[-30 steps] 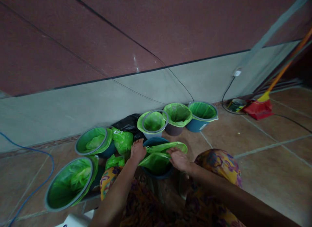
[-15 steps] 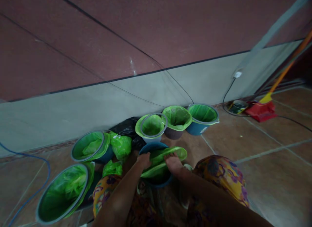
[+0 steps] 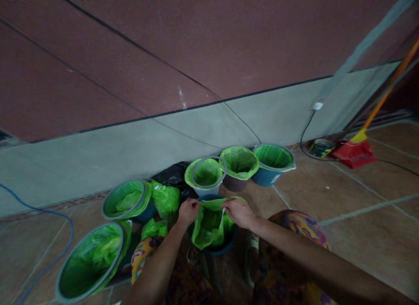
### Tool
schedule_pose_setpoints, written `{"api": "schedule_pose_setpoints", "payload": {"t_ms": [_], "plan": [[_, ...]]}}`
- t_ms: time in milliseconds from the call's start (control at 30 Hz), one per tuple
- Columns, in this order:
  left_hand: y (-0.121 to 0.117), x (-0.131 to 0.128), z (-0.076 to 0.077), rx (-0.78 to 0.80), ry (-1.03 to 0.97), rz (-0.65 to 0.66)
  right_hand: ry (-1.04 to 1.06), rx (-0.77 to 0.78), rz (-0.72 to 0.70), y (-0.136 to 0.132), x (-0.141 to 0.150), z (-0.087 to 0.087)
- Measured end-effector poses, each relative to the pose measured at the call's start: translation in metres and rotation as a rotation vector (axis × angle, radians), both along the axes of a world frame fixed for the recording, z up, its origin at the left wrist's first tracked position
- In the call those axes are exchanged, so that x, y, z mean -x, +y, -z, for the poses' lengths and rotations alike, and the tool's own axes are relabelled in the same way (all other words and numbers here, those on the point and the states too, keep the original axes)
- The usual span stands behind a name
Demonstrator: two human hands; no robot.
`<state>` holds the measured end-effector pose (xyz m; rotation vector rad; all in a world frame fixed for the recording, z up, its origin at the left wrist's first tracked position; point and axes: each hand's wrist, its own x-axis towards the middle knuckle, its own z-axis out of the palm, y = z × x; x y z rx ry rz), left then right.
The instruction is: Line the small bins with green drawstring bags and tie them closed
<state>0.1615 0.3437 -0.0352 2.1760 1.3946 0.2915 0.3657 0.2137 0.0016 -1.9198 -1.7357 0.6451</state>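
A green plastic bag hangs open inside a blue bucket between my knees. My left hand is closed on the bag's edge at the left side of the rim. On the other side, my right hand pinches the bag's edge near the right of the rim. The bag's mouth faces me, and its lower part is down in the bucket. Just behind stands a white bin lined with green, with a grey ring resting over its top.
A brown lined bin and a blue lined bin stand along the wall. Left are two more lined bins, a green bag bundle and a black bag. A red dustpan, a can and cables lie around.
The green bag was folded over the bucket with my hands on it; now its mouth is spread wide. My hands have shifted to hold opposite edges. The view has shifted slightly.
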Motion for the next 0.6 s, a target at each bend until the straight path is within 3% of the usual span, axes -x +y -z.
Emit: {"api": "schedule_pose_setpoints", "payload": {"t_ms": [100,200,267,333,400,467,600], "plan": [[-0.001,0.003,-0.016,0.044,-0.347,-0.08,0.101,-0.027,-0.144,0.018,0.004,-0.026],[-0.011,0.006,-0.036,0.145,-0.65,-0.123,0.496,-0.009,-0.204,0.036,0.007,-0.051],[-0.022,0.008,-0.049,0.224,-0.816,-0.144,0.814,0.027,-0.192,0.046,0.007,-0.06],[-0.033,0.01,-0.06,0.313,-0.94,-0.177,1.017,0.101,-0.057,0.053,0.008,-0.06],[-0.041,0.011,-0.069,0.372,-1.011,-0.205,1.035,0.195,0.149,0.058,0.009,-0.055],[-0.045,0.009,-0.08,0.379,-1.046,-0.215,0.973,0.235,0.203,0.061,0.012,-0.049],[-0.043,-0.005,-0.103,0.318,-1.061,-0.174,0.915,0.249,-0.099,0.062,0.022,-0.046]]}}
